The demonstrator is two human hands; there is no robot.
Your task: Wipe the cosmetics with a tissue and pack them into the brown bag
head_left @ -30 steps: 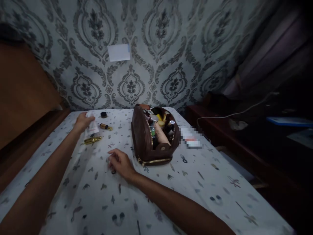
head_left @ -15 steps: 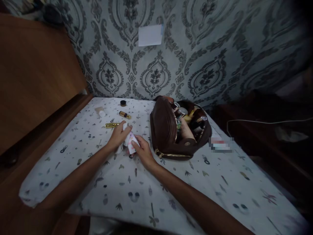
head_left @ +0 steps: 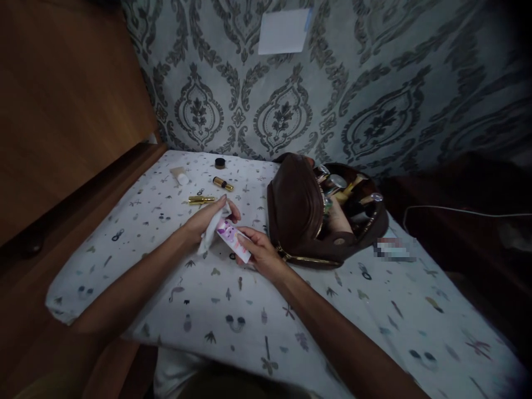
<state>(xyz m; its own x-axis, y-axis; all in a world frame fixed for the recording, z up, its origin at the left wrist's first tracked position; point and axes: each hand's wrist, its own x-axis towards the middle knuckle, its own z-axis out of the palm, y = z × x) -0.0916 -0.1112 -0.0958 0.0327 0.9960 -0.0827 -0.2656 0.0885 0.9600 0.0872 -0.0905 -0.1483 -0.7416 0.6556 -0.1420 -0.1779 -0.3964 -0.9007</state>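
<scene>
My left hand [head_left: 209, 220] is closed around a crumpled white cloth or tissue [head_left: 211, 231], its fingers partly hidden behind it. In my right hand [head_left: 261, 249] is a small white rectangular item [head_left: 233, 240] with a pink and purple cartoon print, gripped at its lower end. Its upper end meets the cloth. I cannot tell whether it is a tube or a packet. Just beyond my left hand lies a shiny gold tube [head_left: 201, 200]. Right of my right hand stands a brown cosmetic bag [head_left: 297, 205], unzipped and full of cosmetics.
A black-and-gold tube [head_left: 223, 184], a small black-lidded jar [head_left: 220, 163] and a beige tube with a white cap [head_left: 179, 175] lie at the back left of the patterned sheet [head_left: 199, 310]. A blurred flat item [head_left: 394, 249] lies right of the bag. A wooden panel [head_left: 70, 111] borders the left.
The left fingers have loosened and lifted from the printed item, whose purple print now shows. Both hands still hold their things. The view has tilted down and shifted left.
</scene>
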